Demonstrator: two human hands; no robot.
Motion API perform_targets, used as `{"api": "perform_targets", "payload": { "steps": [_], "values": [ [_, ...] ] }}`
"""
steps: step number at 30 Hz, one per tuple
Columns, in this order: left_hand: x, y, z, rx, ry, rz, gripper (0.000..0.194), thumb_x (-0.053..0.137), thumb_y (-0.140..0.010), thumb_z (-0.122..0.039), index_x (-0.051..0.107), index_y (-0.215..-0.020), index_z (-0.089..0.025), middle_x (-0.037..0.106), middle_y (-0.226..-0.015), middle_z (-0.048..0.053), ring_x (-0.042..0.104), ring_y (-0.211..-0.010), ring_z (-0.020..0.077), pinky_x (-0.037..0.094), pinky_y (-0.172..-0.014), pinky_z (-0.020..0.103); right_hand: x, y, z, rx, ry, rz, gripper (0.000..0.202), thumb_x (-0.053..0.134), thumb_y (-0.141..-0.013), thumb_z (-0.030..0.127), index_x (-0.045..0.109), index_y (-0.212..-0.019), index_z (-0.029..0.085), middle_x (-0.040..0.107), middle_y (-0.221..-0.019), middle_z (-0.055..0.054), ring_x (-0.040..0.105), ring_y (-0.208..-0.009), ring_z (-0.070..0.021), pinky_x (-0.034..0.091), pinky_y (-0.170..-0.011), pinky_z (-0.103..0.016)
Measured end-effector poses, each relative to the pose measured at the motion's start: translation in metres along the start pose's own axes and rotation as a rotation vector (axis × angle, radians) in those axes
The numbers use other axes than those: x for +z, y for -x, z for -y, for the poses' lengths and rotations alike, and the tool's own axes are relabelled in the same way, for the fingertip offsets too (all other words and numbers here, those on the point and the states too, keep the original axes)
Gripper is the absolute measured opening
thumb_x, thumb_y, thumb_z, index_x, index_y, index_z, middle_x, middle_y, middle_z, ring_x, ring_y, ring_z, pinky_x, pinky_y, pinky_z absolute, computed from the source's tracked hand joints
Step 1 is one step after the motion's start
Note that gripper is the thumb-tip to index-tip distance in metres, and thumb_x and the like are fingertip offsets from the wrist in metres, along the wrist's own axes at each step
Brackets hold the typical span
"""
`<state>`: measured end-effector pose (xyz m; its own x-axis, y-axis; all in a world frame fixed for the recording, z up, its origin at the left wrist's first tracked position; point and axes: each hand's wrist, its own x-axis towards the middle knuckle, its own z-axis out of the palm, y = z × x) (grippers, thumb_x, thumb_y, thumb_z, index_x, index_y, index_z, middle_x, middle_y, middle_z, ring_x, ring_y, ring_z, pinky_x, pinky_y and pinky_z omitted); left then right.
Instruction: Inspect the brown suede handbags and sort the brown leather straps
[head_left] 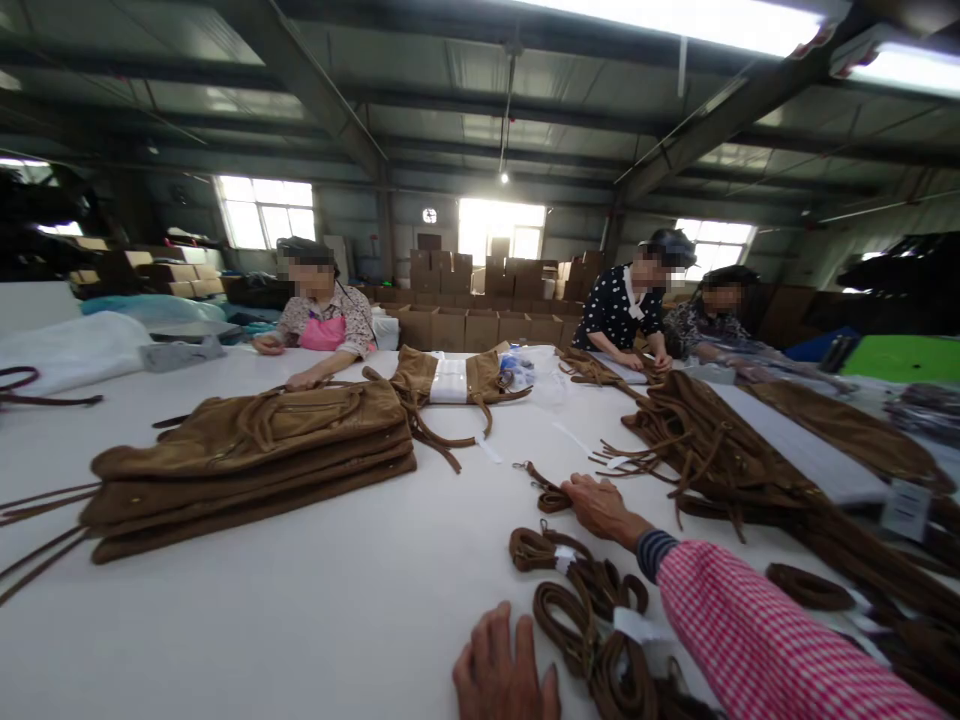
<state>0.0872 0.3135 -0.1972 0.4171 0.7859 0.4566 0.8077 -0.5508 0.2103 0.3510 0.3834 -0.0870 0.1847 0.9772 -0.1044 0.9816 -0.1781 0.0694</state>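
My right hand (604,510) reaches forward in a checked pink sleeve, its fingers closed on a small coiled brown strap (552,497) with a metal clip at its far end. My left hand (506,668) rests flat on the white table (300,620), fingers stretched out, holding nothing. Just right of it lie several brown coiled straps (562,610), some bound with white paper bands (634,624). Beyond, to the left, brown bags (255,470) lie in a flat stack with handles on top.
A brown bag with a white wrap (450,380) lies at mid-table. More brown bags (720,450) are piled on the right beside a white sheet (802,440). Co-workers sit or stand across the table, one (322,310) with a hand by the stack. Cardboard boxes (480,325) stand behind.
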Motion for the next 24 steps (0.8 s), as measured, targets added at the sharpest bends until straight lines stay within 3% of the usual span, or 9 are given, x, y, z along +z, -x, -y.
{"api": "perform_targets", "payload": {
  "steps": [3, 5, 9, 11, 14, 24],
  "values": [
    [-0.006, -0.002, 0.000, -0.007, 0.017, 0.006, 0.035, 0.068, -0.083, -0.029, 0.072, -0.118, -0.031, 0.068, -0.133, 0.005, 0.055, -0.121, 0.0307, 0.041, -0.097, 0.045, -0.009, 0.028, -0.015, 0.032, 0.019, 0.052, 0.033, 0.040, -0.092, 0.007, 0.066, -0.112, 0.012, 0.068, -0.114, -0.018, 0.061, -0.106, -0.0310, 0.042, -0.087, -0.045],
    [-0.010, -0.004, 0.000, -0.028, 0.054, 0.013, 0.034, 0.068, -0.084, -0.031, 0.073, -0.118, -0.030, 0.068, -0.132, 0.006, 0.056, -0.121, 0.0303, 0.041, -0.096, 0.045, -0.018, 0.048, -0.006, 0.020, 0.003, 0.036, 0.028, 0.047, -0.092, 0.014, 0.065, -0.114, 0.014, 0.067, -0.117, -0.017, 0.059, -0.111, -0.0323, 0.042, -0.089, -0.045],
    [-0.021, -0.008, -0.003, -0.051, 0.135, 0.019, 0.031, 0.066, -0.086, -0.032, 0.074, -0.116, -0.028, 0.069, -0.132, 0.007, 0.055, -0.121, 0.0298, 0.040, -0.098, 0.044, -0.019, 0.092, 0.046, -0.202, -0.177, -0.152, 0.029, 0.052, -0.098, 0.034, 0.060, -0.125, 0.027, 0.059, -0.136, -0.009, 0.052, -0.122, -0.0292, 0.041, -0.099, -0.045],
    [-0.029, -0.009, -0.005, -0.051, 0.159, 0.034, 0.032, 0.063, -0.087, -0.027, 0.072, -0.118, -0.028, 0.068, -0.133, 0.006, 0.053, -0.123, 0.0284, 0.038, -0.100, 0.043, -0.007, 0.114, 0.072, -0.330, -0.218, -0.184, 0.033, 0.057, -0.097, 0.040, 0.058, -0.129, 0.032, 0.056, -0.143, -0.005, 0.048, -0.128, -0.0305, 0.035, -0.107, -0.049],
    [-0.044, -0.012, -0.009, -0.070, 0.208, 0.082, 0.037, 0.062, -0.087, -0.020, 0.070, -0.122, -0.029, 0.067, -0.134, 0.005, 0.051, -0.125, 0.0262, 0.036, -0.103, 0.042, 0.012, 0.137, 0.094, -0.369, -0.195, -0.201, 0.042, 0.055, -0.099, 0.038, 0.051, -0.140, 0.029, 0.052, -0.150, -0.007, 0.044, -0.133, -0.0340, 0.026, -0.113, -0.055],
    [-0.067, -0.022, -0.009, -0.090, 0.226, 0.214, 0.037, 0.049, -0.095, -0.013, 0.069, -0.123, -0.026, 0.064, -0.137, 0.005, 0.050, -0.127, 0.0237, 0.037, -0.104, 0.042, 0.007, 0.137, 0.080, -0.363, -0.168, -0.160, 0.045, 0.045, -0.096, 0.018, 0.053, -0.139, 0.031, 0.053, -0.148, -0.005, 0.053, -0.114, -0.0262, 0.032, -0.101, -0.047]
  ]
}}
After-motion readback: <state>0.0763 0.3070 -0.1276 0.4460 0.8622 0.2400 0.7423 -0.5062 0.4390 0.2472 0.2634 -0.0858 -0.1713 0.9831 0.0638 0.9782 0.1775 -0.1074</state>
